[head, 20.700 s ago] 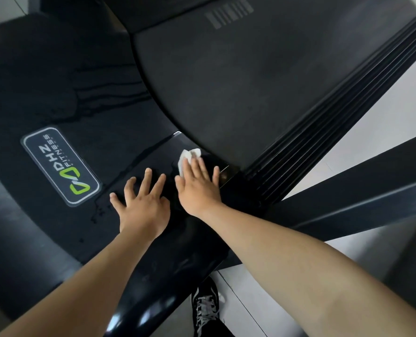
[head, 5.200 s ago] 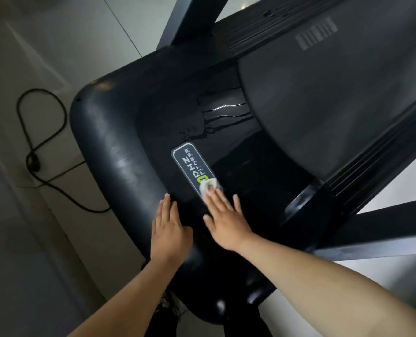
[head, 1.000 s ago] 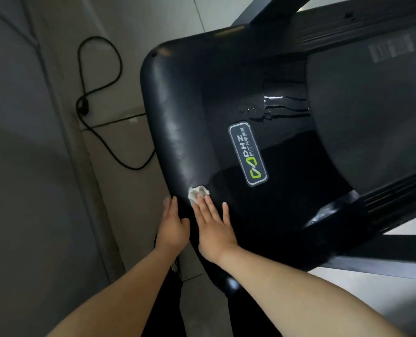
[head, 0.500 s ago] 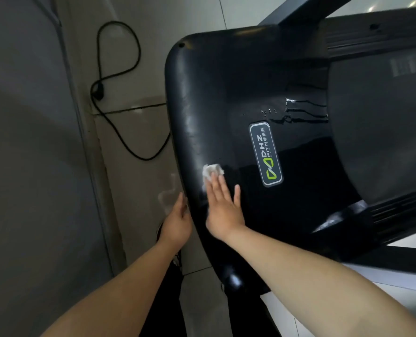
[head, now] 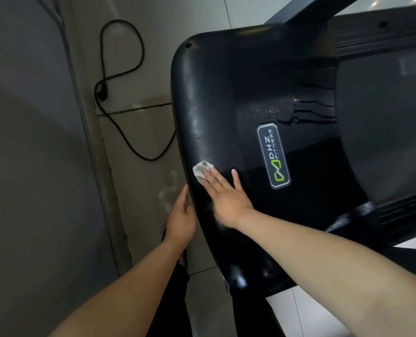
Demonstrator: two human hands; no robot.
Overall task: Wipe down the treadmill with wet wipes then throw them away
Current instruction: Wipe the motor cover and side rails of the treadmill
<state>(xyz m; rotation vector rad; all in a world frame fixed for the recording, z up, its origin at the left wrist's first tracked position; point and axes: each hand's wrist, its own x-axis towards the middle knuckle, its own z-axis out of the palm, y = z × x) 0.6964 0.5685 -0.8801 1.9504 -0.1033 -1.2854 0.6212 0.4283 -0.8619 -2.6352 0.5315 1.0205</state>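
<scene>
The treadmill's black front cover (head: 226, 98) fills the middle and right of the head view, with a grey and green logo badge (head: 274, 156) on it. My right hand (head: 226, 195) lies flat with straight fingers, pressing a crumpled white wet wipe (head: 201, 171) against the cover's left rounded edge. Only the wipe's far end shows past my fingertips. My left hand (head: 181, 217) rests against the outer side of that same edge, fingers straight, holding nothing. Wet streaks (head: 309, 113) shine on the cover above the badge.
The grey running belt (head: 384, 117) lies to the right, with ribbed side rails (head: 396, 210) beside it. A black power cable (head: 119, 88) loops over the tiled floor left of the treadmill. A grey wall (head: 31, 166) stands further left. A dark upright (head: 299, 13) rises at top.
My right hand has slid the wipe further up the cover's left edge over the last second. My left hand has moved off the top of the cover onto its outer side.
</scene>
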